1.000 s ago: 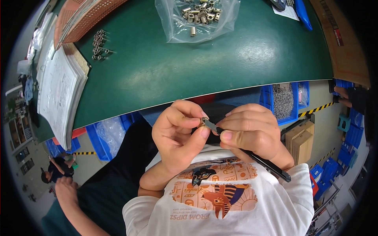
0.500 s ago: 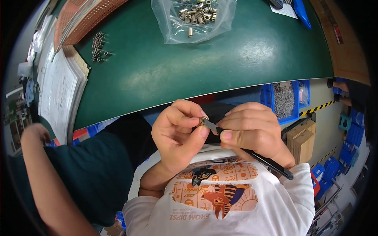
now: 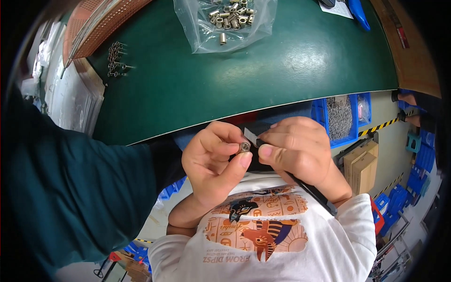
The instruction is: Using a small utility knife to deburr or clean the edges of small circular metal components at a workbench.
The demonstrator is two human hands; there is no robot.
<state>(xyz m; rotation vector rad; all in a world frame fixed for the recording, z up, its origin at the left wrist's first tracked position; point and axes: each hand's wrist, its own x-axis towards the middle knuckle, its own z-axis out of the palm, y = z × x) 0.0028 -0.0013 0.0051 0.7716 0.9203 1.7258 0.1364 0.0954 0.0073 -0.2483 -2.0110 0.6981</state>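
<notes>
Cylinder of silvery metal, open end showing, sits right at the fingertips of the left hand, thumb and fingers clamped on it in front of the white shirt! Just beside it, the blade, perilously near those left fingertips; whether its edge touches the metal, I cannot tell. The right hand is wrapped round the black handle, thumb forward near the blade. Good technique here, I'd judge, wants small, controlled strokes at the rim, edge led away from that left thumb, the pinch set low so skin clears the open end. A hard push could skid off that rounded metal! Further out, the green table would make a steadier rest than mid-air. Up on it, a clear bag with similar cylinders, and off left a cluster of ring-ended metal pieces. And watch that side: a co-worker's dark green clothing looms near the left forearm, so elbows in, no jolts!
</notes>
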